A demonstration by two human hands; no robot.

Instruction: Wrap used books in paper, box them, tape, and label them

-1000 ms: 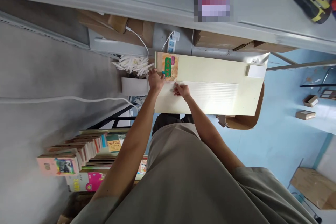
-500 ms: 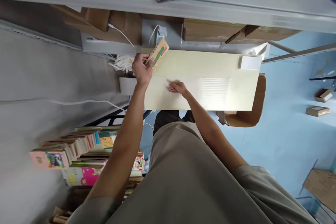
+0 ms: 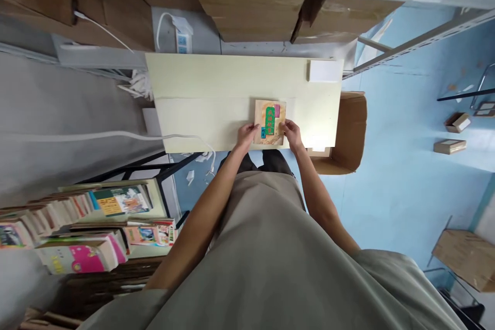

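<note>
A small tan book (image 3: 270,121) with a green title panel faces up, level, over the front middle of the pale yellow tabletop (image 3: 193,77). My left hand (image 3: 246,135) pinches its left edge. On the opposite edge, my right hand (image 3: 292,133) grips the cover with the thumb on top. Beneath the book runs a clear, flat sheet (image 3: 209,113), partly covered by it. Whether the book rests on the surface or is held just above it, I cannot tell.
A white box (image 3: 324,70) lies at the table's back right corner. Beyond the right edge stands an open carton (image 3: 350,134). Books (image 3: 77,258) fill a rack at lower left. A white cable (image 3: 116,136) crosses on the left. Cardboard boxes (image 3: 251,13) line the shelf behind.
The book has come from the table's left end to its front middle and turned flat. My right hand, which was free on the sheet, now holds the book too. The view has shifted.
</note>
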